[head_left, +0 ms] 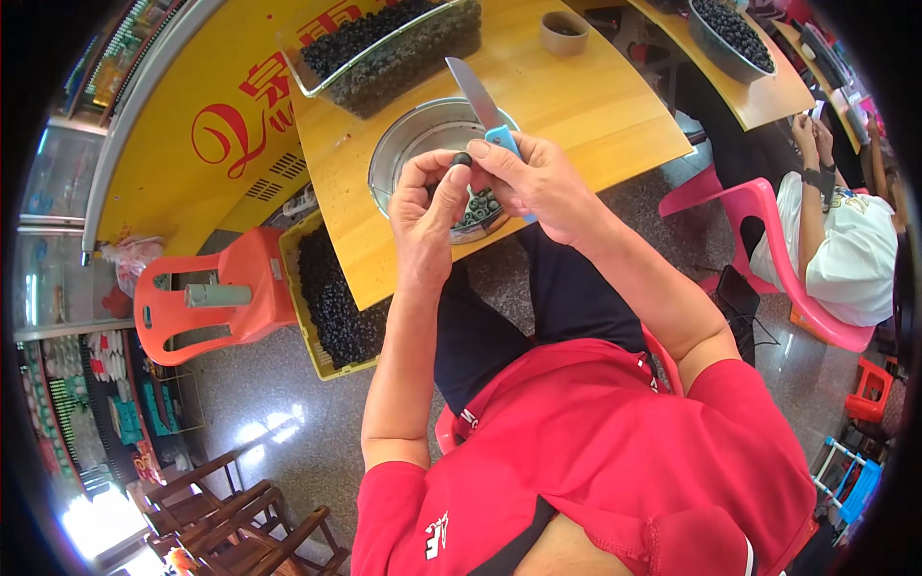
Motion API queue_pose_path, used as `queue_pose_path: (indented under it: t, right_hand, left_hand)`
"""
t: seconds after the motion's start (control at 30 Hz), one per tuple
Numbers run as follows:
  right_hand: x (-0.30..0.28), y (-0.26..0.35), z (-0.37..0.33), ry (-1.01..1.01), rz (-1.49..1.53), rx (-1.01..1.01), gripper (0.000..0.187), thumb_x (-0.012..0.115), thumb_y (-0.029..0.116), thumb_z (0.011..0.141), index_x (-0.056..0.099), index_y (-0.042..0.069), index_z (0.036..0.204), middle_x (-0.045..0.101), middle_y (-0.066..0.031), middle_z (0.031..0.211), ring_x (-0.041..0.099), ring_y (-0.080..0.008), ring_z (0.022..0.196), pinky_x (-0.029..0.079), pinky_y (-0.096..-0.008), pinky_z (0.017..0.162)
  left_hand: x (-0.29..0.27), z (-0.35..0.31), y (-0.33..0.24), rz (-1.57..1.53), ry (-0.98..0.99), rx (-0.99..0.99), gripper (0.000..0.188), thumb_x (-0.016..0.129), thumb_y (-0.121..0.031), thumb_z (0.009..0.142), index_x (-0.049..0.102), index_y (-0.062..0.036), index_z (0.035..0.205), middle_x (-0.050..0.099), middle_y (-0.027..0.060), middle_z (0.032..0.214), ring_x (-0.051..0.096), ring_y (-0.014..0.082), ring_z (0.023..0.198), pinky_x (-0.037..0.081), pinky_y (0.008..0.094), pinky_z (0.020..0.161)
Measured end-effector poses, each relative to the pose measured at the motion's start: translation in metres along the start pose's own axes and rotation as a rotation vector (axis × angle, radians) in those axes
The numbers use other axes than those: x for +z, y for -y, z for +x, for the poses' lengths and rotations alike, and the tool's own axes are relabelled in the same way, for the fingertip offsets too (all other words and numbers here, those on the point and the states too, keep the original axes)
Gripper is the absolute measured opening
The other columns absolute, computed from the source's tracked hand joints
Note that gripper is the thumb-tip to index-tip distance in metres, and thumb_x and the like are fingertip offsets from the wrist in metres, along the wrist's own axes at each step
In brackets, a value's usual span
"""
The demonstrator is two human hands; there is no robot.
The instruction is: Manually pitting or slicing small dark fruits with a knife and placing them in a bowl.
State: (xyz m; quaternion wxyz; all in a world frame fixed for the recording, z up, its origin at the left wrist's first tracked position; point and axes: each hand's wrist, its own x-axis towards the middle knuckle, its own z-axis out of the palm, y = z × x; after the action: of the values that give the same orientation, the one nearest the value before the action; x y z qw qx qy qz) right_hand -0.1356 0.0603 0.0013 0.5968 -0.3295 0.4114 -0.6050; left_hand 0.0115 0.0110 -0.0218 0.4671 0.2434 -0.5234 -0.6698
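Our left hand [427, 197] pinches a small dark round fruit [462, 159]; our right hand [538, 178] grips a blue-handled steel knife [480, 101]. Below both hands on the desk [586, 106], a round metal bowl [408, 144] holds more dark fruits.

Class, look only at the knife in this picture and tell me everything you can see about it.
The knife is small, with a light blue handle that looks like plastic and a plain, pale metal blade. The right hand grips the handle, so most of it is hidden. The blade is bare and points up and to the left, away from the person, above the round metal bowl on the wooden table. Just below it, the left hand pinches a small dark round fruit near the handle.
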Motion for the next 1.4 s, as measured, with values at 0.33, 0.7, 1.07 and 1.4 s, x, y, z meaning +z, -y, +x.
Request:
queue_pose_path:
  t: [0.33, 0.7, 1.07, 1.4]
  right_hand:
    - [-0.001, 0.004, 0.0, 0.018, -0.056, -0.028, 0.025, 0.065, 0.03, 0.092, 0.062, 0.006, 0.084, 0.053, 0.0046, 0.068, 0.039, -0.0003, 0.05, 0.029, -0.0184, 0.042]
    - [-0.004, 0.005, 0.005, 0.013, -0.292, -0.229, 0.022, 0.065, 0.028, 0.091, 0.063, 0.006, 0.087, 0.053, 0.0058, 0.069, 0.041, -0.0004, 0.055, 0.03, -0.0179, 0.045]
    - [-0.006, 0.008, 0.002, -0.039, -0.569, -0.356, 0.018, 0.062, 0.02, 0.093, 0.062, 0.002, 0.092, 0.058, -0.0013, 0.072, 0.054, -0.0104, 0.063, 0.042, -0.0266, 0.053]
    - [-0.012, 0.001, -0.007, -0.032, -1.189, -0.787, 0.014, 0.064, 0.012, 0.088, 0.061, 0.002, 0.096, 0.061, -0.0146, 0.08, 0.061, -0.0342, 0.07, 0.048, -0.0383, 0.059]
  left_hand:
    - [0.006, -0.001, 0.003, -0.306, -0.024, -0.096, 0.015, 0.063, -0.011, 0.092, 0.058, -0.0048, 0.105, 0.061, 0.0022, 0.082, 0.044, 0.0046, 0.06, 0.033, 0.0164, 0.053]
    - [0.003, -0.004, 0.008, -0.354, 0.008, -0.069, 0.015, 0.061, -0.01, 0.092, 0.059, -0.0042, 0.106, 0.058, 0.0009, 0.079, 0.044, 0.0058, 0.061, 0.034, 0.0174, 0.055]
    - [0.006, -0.008, 0.0, -0.467, 0.03, -0.074, 0.013, 0.06, -0.012, 0.093, 0.059, -0.0044, 0.103, 0.053, -0.0002, 0.072, 0.044, 0.0083, 0.061, 0.035, 0.0197, 0.056]
    - [0.008, -0.006, 0.006, -0.521, -0.01, -0.093, 0.009, 0.06, -0.014, 0.093, 0.056, -0.0068, 0.098, 0.052, -0.0008, 0.072, 0.044, 0.0085, 0.061, 0.034, 0.0208, 0.054]
